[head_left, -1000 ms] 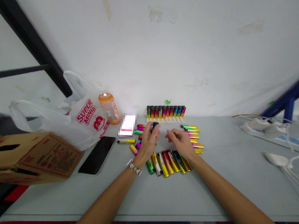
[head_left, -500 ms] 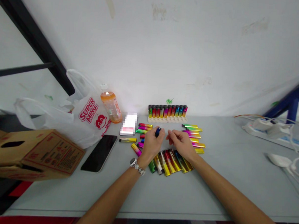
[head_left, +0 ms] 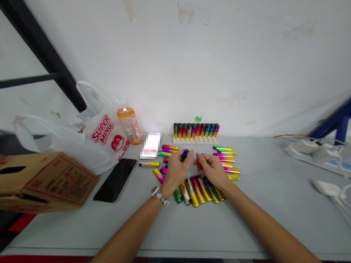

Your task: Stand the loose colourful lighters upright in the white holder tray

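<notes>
Closed around a dark blue lighter (head_left: 184, 154), my left hand (head_left: 174, 168) wears a bracelet-like watch at the wrist; only the lighter's end shows. My right hand (head_left: 212, 168) faces it a short gap away, thumb and fingers pinched together; whatever may be between them is hidden. Below both hands lies a row of shiny lighters (head_left: 200, 192) in gold, red and green. More lighters lie left of my left hand, including a yellow one (head_left: 149, 164), and a stacked group (head_left: 228, 159) lies beyond my right hand. Behind, several lighters (head_left: 194, 130) stand upright in a pale rack (head_left: 196, 141).
To the left are a cardboard box (head_left: 59, 180), a black phone (head_left: 116, 180), a white plastic bag (head_left: 104, 155), an orange drink bottle (head_left: 129, 125) and a blurred white card (head_left: 151, 145). A power strip (head_left: 322, 157) with cables and a white plug (head_left: 326, 187) lie at right.
Both hands keep almost the same place and pose, with the blue lighter still in my left hand. The whole view has shifted very slightly.
</notes>
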Demonstrator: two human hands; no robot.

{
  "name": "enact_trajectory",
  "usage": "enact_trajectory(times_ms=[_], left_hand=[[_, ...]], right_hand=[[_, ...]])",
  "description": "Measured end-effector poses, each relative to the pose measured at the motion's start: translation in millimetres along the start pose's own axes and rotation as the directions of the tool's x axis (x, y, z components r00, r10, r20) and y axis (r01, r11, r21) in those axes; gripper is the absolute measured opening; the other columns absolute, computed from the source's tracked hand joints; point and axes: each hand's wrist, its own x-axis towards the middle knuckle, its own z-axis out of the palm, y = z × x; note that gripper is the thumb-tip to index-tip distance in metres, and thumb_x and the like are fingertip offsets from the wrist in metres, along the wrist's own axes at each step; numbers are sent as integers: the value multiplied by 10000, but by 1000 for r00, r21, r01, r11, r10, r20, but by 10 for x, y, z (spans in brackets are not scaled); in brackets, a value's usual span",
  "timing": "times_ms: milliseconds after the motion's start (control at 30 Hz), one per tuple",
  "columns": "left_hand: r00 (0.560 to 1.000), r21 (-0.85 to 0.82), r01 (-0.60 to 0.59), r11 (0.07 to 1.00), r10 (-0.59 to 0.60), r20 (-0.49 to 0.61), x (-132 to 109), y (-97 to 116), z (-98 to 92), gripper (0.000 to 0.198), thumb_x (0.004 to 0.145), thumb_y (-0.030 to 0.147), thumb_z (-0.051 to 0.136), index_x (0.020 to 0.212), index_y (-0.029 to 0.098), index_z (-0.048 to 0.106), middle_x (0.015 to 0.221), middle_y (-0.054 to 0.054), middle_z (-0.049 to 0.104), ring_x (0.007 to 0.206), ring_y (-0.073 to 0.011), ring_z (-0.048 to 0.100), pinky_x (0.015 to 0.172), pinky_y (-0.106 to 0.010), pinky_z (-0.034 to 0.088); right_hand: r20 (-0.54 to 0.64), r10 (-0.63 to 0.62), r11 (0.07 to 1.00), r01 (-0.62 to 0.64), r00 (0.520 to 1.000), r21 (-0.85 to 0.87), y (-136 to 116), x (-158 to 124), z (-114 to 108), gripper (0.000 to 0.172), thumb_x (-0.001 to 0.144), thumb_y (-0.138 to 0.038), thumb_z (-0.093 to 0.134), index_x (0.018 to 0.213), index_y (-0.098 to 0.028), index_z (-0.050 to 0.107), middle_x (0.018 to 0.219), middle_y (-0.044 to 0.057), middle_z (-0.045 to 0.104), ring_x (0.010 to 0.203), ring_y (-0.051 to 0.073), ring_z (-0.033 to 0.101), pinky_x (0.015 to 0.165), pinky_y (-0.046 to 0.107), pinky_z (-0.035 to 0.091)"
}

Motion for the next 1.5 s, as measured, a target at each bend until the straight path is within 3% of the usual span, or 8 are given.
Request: enact_trajectory(times_ms=[233,633,767,867,1033,1167,1333,1500], left_hand=[[998,28,30,999,-28,-54,34,-49,37,338,868,376,487,584,202,431,518,61,401,505,-104,381,525,-251,285],[996,111,-62,992,54,68,-22,25,-1,448,967,559,412,758,201,580,693,2,567,683,-162,529,667,-290,419],[979,137,-175,975,158,129,-77,46,22,496,1026,496,247,1060,224,661,981,-73,621,987,-221,562,941,-373,445],[978,202,-166,965,135,161,-120,73,36,534,1030,493,213,1351,247,561,1051,-84,579,1082,-233,531,1049,-411,407],[968,201,-151,968,104,229,-139,91,23,566,1036,493,184,1516,264,377,1175,-86,540,1197,-213,502,1111,-401,376],[979,195,-154,969,123,165,-109,39,31,526,1034,482,294,1510,268,359,1426,-98,458,1388,-214,386,1189,-404,294],[960,243,-249,938,205,193,-71,-32,47,396,1028,435,374,1310,213,544,1288,-97,556,1278,-213,487,1144,-397,355],[948,260,-279,925,222,226,-69,-29,45,345,1032,412,378,1220,212,588,1232,-85,575,1232,-207,514,1112,-383,384]], right_hand=[[16,2,1000,-2,1000,4,17,3,0,527,974,-571,437,700,-173,647,565,-10,564,536,124,496,581,273,392],[-31,-10,992,14,999,126,-54,-1,26,420,935,-600,506,796,-204,517,622,-34,547,549,116,461,540,255,373],[-109,12,993,1,994,120,-51,53,33,430,874,-621,582,794,-201,532,660,-24,547,587,121,484,557,260,404],[-144,32,992,-13,989,129,-29,96,25,427,837,-612,618,762,-199,539,640,-22,539,563,118,483,518,255,413],[-120,27,977,-1,992,211,-11,237,-118,383,794,-536,675,909,-175,620,720,5,607,627,142,581,486,247,476],[-183,-74,995,84,980,51,20,569,-383,335,792,-433,677,1002,-175,632,804,31,657,679,162,616,513,260,485],[-129,-275,931,230,953,-284,147,1131,-627,185,773,-296,651,911,-174,635,800,17,676,694,146,593,706,301,492],[-6,-262,899,242,965,-364,257,1420,-621,157,776,-227,625,916,-168,663,749,0,674,675,140,588,698,273,463]])
